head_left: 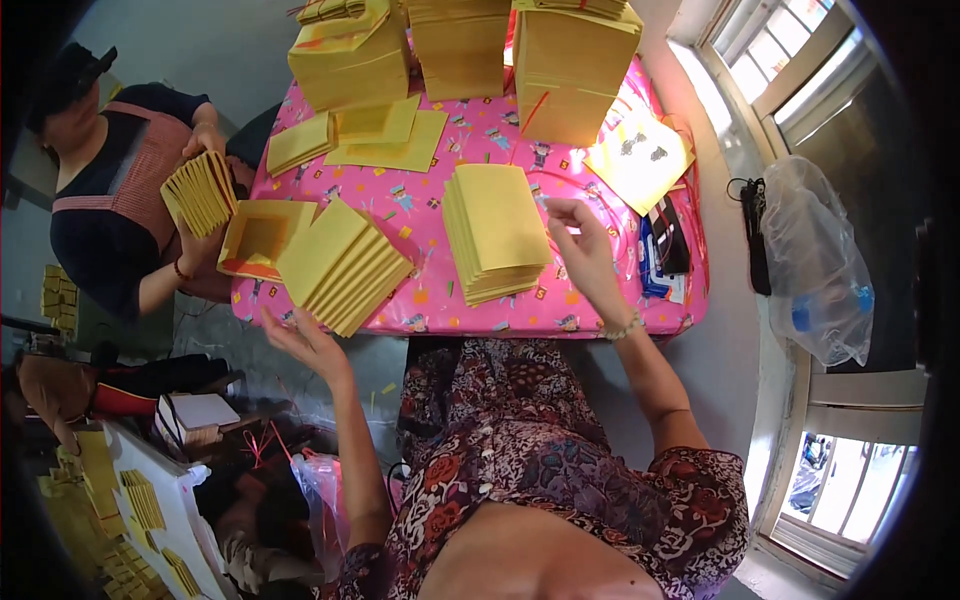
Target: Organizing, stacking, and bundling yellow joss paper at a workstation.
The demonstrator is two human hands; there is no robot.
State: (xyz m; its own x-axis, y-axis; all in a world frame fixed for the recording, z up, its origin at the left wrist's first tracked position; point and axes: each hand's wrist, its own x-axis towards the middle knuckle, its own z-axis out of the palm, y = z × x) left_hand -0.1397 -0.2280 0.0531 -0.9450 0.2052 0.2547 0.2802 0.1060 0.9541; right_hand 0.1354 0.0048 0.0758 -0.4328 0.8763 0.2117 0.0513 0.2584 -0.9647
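Head view: a low table (600,310) covered with a pink patterned cloth carries piles of yellow paper sheets. The person's left hand (305,340) is raised at the table's near left edge, palm up, its fingers spread under a fanned stack of yellow sheets (340,265), which rests tilted on the fingers and overhangs the near left corner. The grip is a loose open support rather than a pinch. The right hand (580,245) hovers over the near right part of the table, thumb and forefinger drawn close together just right of a neat pile of yellow sheets (497,230) that lies flat near the near edge; whether anything is pinched between the fingertips cannot be told. A thin bracelet (622,328) circles the right wrist.

Just left of the fanned stack, an open yellow paper tray (258,240) sits at the left edge. Tall bundles of yellow paper (570,70) stand along the far edge, with loose flat sheets (385,140) before them. A printed yellow sheet (640,155) lies at the far right corner, and a dark flat packet (668,235) lies by the right edge.

A co-worker sits past the left edge, both hands holding another fanned bundle (200,190). A clear plastic bag (815,260) lies on the floor well right of the table.
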